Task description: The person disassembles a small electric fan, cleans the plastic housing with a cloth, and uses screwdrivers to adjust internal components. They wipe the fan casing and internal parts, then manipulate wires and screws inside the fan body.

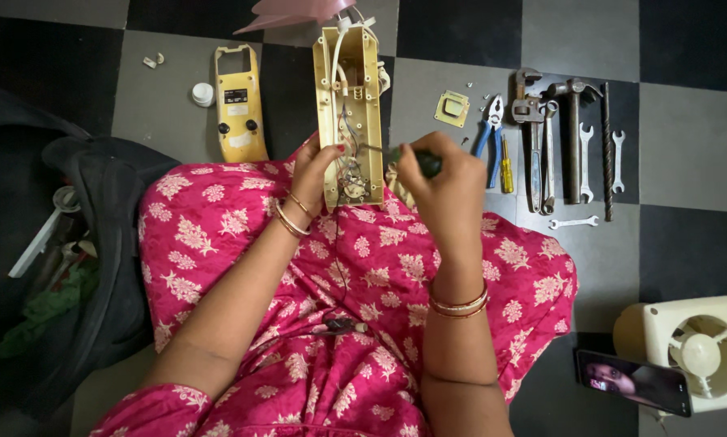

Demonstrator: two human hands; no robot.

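Observation:
A long cream plastic casing (355, 89) lies open on my lap, its wires and small parts showing inside. My left hand (315, 171) grips the casing's lower left edge. My right hand (440, 182) is closed around a dark green-handled screwdriver (423, 160), whose thin shaft points left into the casing's lower part. Both wrists wear bangles. My lap is covered by pink floral cloth (363, 275).
A yellow cover plate (240, 105) lies on the checkered floor to the left. Pliers (490, 129), a small yellow screwdriver (507, 166), wrenches (533, 137), a hammer (572, 137) and spanners (618, 162) lie in a row at right. A small fan (699, 352) and phone (632, 382) sit lower right; a dark bag (64, 267) left.

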